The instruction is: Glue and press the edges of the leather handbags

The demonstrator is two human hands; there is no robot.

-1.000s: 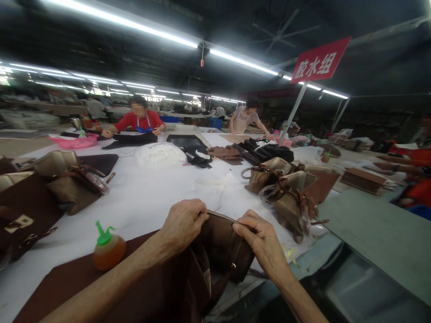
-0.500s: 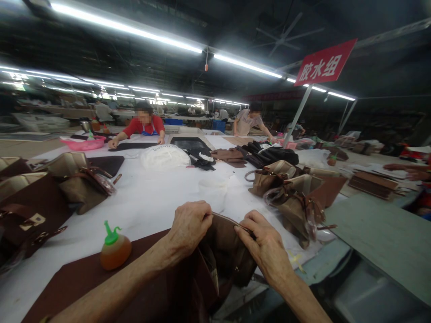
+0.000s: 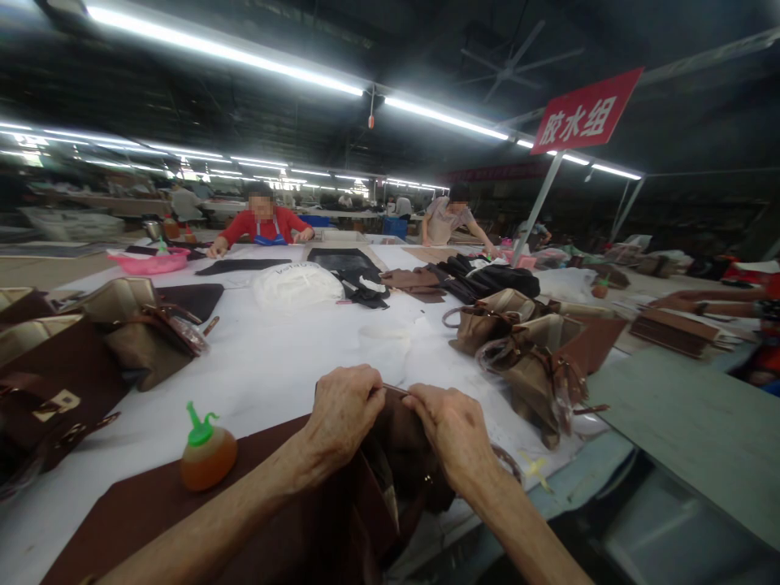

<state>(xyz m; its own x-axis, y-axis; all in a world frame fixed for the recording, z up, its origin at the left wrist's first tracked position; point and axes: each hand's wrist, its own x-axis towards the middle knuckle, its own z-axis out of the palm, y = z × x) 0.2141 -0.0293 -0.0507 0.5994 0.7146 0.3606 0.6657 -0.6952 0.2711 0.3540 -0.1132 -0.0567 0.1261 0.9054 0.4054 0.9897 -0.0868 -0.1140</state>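
A brown handbag (image 3: 405, 443) is in front of me, its top edge raised between my hands. My left hand (image 3: 347, 406) is closed, pinching the edge of the bag on the left. Close beside it, my right hand (image 3: 451, 426) pinches the same edge between thumb and fingers. Part of the bag's body is hidden behind my forearms and in shadow. Left of my left forearm, a squat bottle (image 3: 208, 459) of amber liquid with a green spout stands on a flat dark brown sheet (image 3: 122, 520).
Brown handbags stand at the left (image 3: 67, 366) and right (image 3: 539, 357) of the white table (image 3: 292, 349). A white bundle (image 3: 298, 284) and black pieces (image 3: 487, 276) lie farther back. Two people work across the table, one in a red top (image 3: 268, 223). Another person's arm (image 3: 712, 301) reaches in at right.
My right hand has slid left along the bag's edge, nearer my left hand, which stays in place. The person in red has shifted their arms; the arm at far right reaches farther in.
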